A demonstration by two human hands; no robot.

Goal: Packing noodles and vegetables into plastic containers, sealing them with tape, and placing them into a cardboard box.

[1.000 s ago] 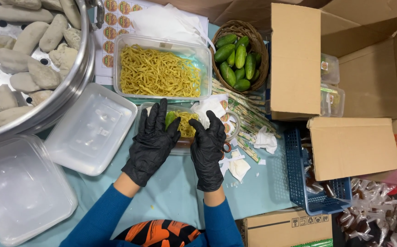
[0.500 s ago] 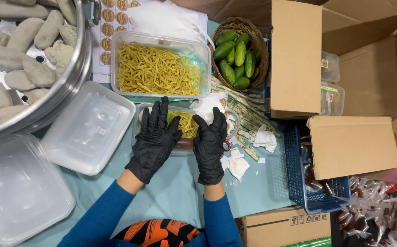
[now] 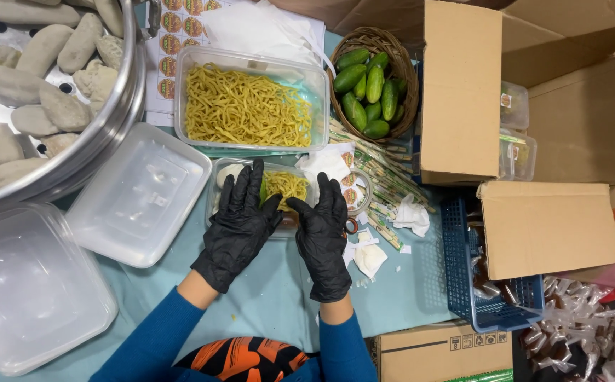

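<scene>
While both black-gloved hands, left hand (image 3: 240,223) and right hand (image 3: 322,237), rest open-fingered on the small clear plastic noodle-filled container (image 3: 283,187) just below the large noodle tub (image 3: 251,106), even pressure along its rim seems wisest.

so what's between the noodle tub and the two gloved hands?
Head view: a small clear container holding noodles and something green. Both the left hand and the right hand rest on it, just below the noodle tub.

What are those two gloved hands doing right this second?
Left hand: open, fingers spread, resting on the small food container.
Right hand: open, fingers on the same container's near edge, holding nothing.
</scene>
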